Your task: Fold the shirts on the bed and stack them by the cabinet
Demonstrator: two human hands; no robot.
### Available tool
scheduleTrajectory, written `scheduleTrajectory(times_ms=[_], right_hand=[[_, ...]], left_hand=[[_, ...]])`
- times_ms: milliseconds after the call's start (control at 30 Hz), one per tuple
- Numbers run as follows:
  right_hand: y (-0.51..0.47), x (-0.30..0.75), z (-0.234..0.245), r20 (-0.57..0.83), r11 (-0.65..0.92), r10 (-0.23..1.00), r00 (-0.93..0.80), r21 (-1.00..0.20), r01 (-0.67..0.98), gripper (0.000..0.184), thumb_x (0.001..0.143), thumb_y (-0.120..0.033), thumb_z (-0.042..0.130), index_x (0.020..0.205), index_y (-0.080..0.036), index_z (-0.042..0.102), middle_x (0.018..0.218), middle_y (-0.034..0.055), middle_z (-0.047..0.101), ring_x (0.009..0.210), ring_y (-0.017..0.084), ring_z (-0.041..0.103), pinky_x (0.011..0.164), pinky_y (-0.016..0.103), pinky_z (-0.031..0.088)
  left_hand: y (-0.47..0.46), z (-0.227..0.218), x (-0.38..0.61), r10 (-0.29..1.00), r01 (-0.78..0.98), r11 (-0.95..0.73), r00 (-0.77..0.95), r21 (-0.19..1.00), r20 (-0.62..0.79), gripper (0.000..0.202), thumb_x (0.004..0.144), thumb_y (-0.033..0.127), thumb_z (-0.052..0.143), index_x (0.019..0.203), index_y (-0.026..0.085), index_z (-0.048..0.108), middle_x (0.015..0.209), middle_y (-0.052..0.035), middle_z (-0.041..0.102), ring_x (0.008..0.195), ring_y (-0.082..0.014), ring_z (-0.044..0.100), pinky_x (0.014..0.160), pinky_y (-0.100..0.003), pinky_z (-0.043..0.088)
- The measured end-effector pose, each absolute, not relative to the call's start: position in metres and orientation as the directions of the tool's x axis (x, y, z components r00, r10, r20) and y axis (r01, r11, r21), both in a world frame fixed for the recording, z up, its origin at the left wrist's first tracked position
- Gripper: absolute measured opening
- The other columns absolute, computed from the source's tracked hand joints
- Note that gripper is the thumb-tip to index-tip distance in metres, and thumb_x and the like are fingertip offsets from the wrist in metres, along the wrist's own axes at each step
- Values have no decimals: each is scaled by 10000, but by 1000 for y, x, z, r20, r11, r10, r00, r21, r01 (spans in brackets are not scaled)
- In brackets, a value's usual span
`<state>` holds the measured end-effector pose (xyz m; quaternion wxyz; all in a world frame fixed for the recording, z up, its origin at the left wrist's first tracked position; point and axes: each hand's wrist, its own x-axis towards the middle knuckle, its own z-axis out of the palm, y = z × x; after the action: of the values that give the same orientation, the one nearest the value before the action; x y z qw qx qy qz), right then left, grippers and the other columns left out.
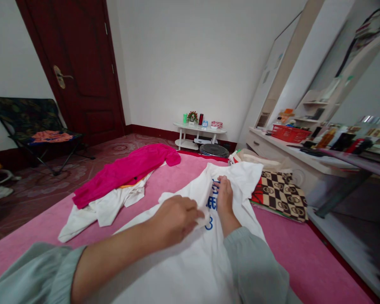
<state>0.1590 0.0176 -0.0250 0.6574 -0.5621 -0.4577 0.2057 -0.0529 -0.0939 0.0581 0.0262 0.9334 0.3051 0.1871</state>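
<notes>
A white T-shirt (pixel 183 261) with blue printing lies spread over the pink bed cover, its collar end pointing away from me. My left hand (pixel 177 219) is closed on a fold of the shirt's fabric and lifts it toward the middle. The flat side of my right hand (pixel 224 196) rests on the shirt's front beside the blue print, fingers stretched out and pointing away. Part of the print is hidden by the lifted fold and my right hand.
Left of the shirt lie a bright pink garment (pixel 129 169) and white clothing (pixel 110 207). A checkered cloth item (pixel 281 190) sits at the right bed edge, next to a dresser (pixel 281 147) with a red basket (pixel 289 133). A folding chair (pixel 28 118) stands near the door.
</notes>
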Motion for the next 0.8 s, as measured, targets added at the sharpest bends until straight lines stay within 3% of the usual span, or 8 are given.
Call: scheduleTrajectory(times_ms=[67,133,200,300,367,600,700,800], right_hand=[[17,159,-24,334,262,793,509,-942,210,643,833,-690,303,1060,-160,588,1074,124,651,898,241,636,771,363,467],[16,158,-23,307,246,794,525,-952,185,665,819,-706,308,1074,-158,585,1093,129,647,891,243,639,752,361,472],[15,158,-22,297,240,795,529,-955,175,683,813,-719,302,1083,-157,582,1109,132,644,897,243,637,747,357,474],[15,158,-22,296,239,806,513,-955,176,686,820,-719,291,1085,-156,578,1117,134,646,879,233,635,739,346,475],[16,158,-23,304,242,805,510,-952,186,678,822,-718,292,1075,-160,583,1108,129,654,856,226,635,739,341,473],[19,158,-25,305,255,801,515,-952,168,682,811,-720,310,1055,-152,597,1079,129,659,837,226,646,768,359,471],[19,159,-25,300,252,807,508,-954,162,679,807,-726,312,1054,-159,590,1101,131,654,845,224,646,752,348,479],[19,160,-26,290,248,821,492,-957,151,677,807,-732,311,1063,-166,582,1111,126,649,812,212,650,714,330,484]], left_hand=[[-123,59,-47,393,398,-917,892,25,221,176,898,217,483,1013,230,615,840,-39,634,799,-204,604,766,-340,465],[-142,54,-44,360,357,-933,916,46,178,182,900,225,482,1058,225,571,894,-44,620,830,-202,595,770,-332,470],[-150,46,-46,470,427,-878,852,214,229,250,887,245,508,1137,232,522,1000,-50,606,892,-188,591,791,-302,477],[-143,36,-54,732,533,-665,606,523,313,290,862,283,545,1140,217,497,1071,-60,583,946,-173,581,810,-274,476],[-129,31,-59,859,588,-501,428,635,281,314,842,304,557,1132,194,507,1061,-70,591,918,-177,585,777,-282,475],[-78,16,-56,955,641,-181,296,745,-22,328,699,487,672,793,173,671,712,5,613,675,-155,563,608,-246,407],[-77,18,-40,961,571,-170,276,803,7,266,627,383,733,750,173,625,644,40,558,600,-118,506,548,-221,366],[-88,25,-31,952,433,-243,280,868,126,134,656,220,656,748,169,574,688,36,555,615,-101,498,559,-207,378]])
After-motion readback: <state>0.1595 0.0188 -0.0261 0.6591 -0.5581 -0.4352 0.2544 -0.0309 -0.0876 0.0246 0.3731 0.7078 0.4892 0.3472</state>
